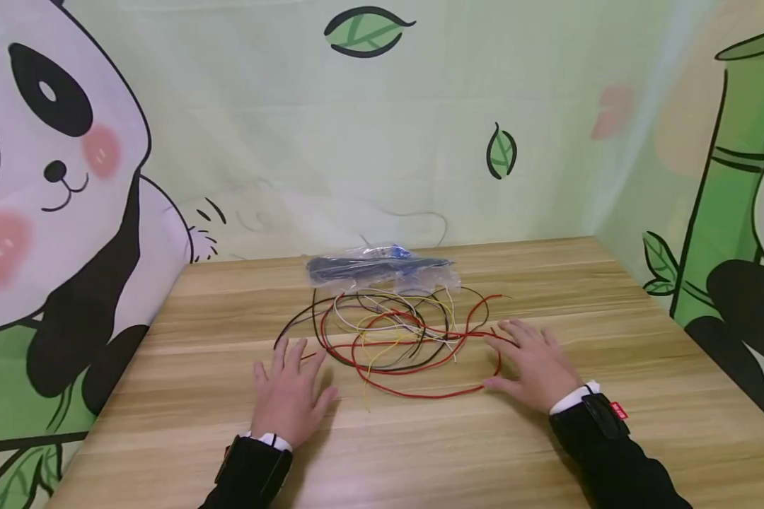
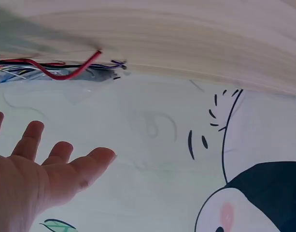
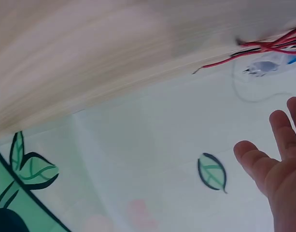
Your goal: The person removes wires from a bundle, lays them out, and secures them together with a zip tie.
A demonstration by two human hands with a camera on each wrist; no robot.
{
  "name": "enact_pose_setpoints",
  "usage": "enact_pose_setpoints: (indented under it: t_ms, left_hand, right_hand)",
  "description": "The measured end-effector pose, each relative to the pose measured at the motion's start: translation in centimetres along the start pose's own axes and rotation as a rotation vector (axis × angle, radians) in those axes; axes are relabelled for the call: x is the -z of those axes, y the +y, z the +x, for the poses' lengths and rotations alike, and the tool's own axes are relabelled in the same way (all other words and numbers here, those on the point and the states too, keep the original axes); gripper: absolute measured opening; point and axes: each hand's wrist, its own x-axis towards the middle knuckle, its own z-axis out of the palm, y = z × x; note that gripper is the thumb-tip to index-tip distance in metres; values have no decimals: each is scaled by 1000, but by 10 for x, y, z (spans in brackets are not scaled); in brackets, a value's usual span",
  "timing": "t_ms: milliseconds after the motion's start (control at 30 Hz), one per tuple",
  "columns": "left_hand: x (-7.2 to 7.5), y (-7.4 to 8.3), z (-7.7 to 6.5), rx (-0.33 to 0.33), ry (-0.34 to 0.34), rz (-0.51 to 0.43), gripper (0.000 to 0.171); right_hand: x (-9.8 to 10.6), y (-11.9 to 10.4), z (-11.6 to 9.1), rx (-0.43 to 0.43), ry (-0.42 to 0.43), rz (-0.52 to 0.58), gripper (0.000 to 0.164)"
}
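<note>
A loose tangle of wires lies mid-table in the head view, with red wire (image 1: pixel 420 396), black wire (image 1: pixel 299 314), yellow wire (image 1: pixel 391 346) and white wire (image 1: pixel 337 304) looped over one another. My left hand (image 1: pixel 288 396) is at the tangle's near left, fingers spread and nothing in them; the left wrist view shows the same hand (image 2: pixel 46 176) below a red wire end (image 2: pixel 80 70). At the right edge of the loops is my right hand (image 1: pixel 537 364), fingers extended, fingertips right by the red wire. In the right wrist view this hand (image 3: pixel 283 169) appears with straight fingers.
Behind the wires, a clear plastic bag (image 1: pixel 382 268) with dark and blue contents lies near the table's back edge. The wooden table (image 1: pixel 458 459) meets a printed cloth backdrop (image 1: pixel 255 106) with a panda (image 1: pixel 95 233) at left and bamboo (image 1: pixel 732 184) at right.
</note>
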Motion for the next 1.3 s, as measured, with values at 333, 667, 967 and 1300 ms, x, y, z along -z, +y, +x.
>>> enact_pose_setpoints:
  t_ms: [333,667,967,1300]
  left_hand:
    - [-15,63,8,-189,-18,-40,48]
    - [-25,102,7,-316,-110,-11,40]
    - [-27,104,8,-309,-108,26,31]
    - [-31,90,14,-297,-80,45,18]
  right_hand:
    - [-9,-23,6,154,-13,-18,56]
    - [-17,-47,16,316,23,-63,27]
    - [-19,-57,20,334,59,-34,7]
    - [-21,-60,17,284,35,-66,10]
